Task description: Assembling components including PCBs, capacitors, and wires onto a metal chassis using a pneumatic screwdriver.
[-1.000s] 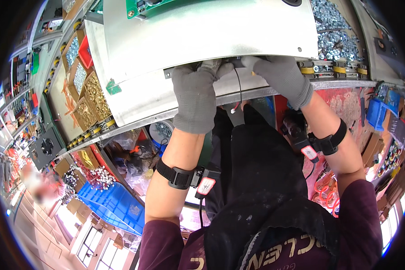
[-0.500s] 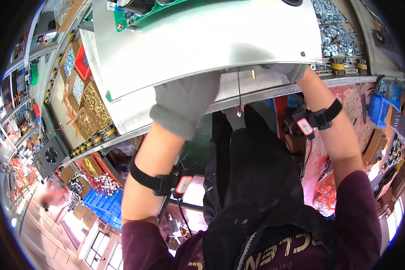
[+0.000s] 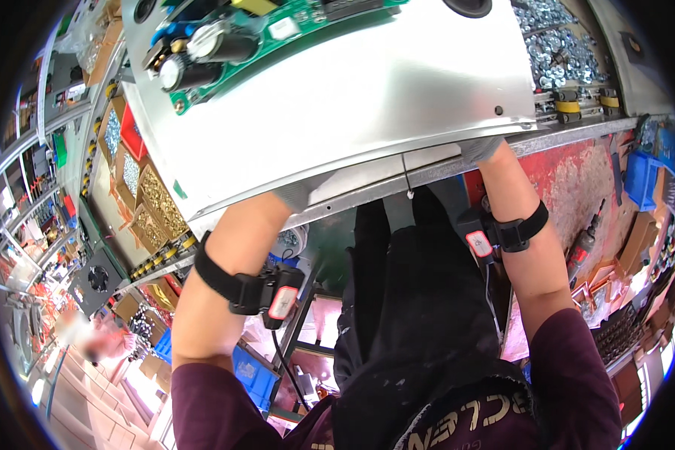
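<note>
A broad silver sheet-metal panel (image 3: 397,97) slopes in front of me. A green circuit board (image 3: 285,49) with black capacitors is on its far left part. Both my hands reach beneath the panel's near edge. Only the grey glove's cuff and a bit of palm show of my left hand (image 3: 304,192); its fingers are hidden under the metal. My right hand (image 3: 481,149), also in a grey glove, is under the right end, fingers out of sight. Between them a thin dark cable (image 3: 406,172) with a small pale connector hangs down past the bench rail.
A metal rail (image 3: 367,195) runs along the bench front. To the left stand cardboard boxes of brass and silver screws (image 3: 157,202) and a red bin (image 3: 131,133). Loose silver fasteners (image 3: 562,52) lie at the far right. Below right are a power screwdriver (image 3: 583,244) and blue bins (image 3: 639,180).
My left hand has gone further under the panel and to the left, so less glove shows. The near edge appears lower, and more of the circuit board is in view.
</note>
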Demonstrator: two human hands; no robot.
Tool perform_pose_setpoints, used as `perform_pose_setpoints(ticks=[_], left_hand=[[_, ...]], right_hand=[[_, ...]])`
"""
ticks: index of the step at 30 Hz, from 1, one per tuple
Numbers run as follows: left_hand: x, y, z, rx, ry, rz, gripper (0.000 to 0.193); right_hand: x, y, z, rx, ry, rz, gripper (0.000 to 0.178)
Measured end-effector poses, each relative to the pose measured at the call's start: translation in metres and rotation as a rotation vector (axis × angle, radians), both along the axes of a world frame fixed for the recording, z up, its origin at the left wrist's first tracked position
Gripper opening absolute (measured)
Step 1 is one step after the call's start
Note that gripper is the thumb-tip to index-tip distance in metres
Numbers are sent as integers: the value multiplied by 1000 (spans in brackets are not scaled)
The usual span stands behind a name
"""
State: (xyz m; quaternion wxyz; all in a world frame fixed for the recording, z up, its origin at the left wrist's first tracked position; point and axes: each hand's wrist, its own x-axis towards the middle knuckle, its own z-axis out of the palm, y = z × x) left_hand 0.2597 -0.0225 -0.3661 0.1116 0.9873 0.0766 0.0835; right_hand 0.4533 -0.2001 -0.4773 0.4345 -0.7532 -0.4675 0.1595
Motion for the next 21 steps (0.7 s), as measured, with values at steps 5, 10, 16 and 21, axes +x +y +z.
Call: perform_pose_setpoints(ticks=[5,10,16,21], left_hand=[[0,6,-9,-51,-9,-9,22],[-2,16,-17,-131,0,-16,21],[-17,26,-3,-92,173,-9,22],[-38,32,4,-252,119,49,26]], right_hand=[[7,16,14,17,-23,118,25],[26,34,32,-13,-84,354,24],[27,51,57,-141,-95,616,24],[20,62,64,-203,-87,711,24]])
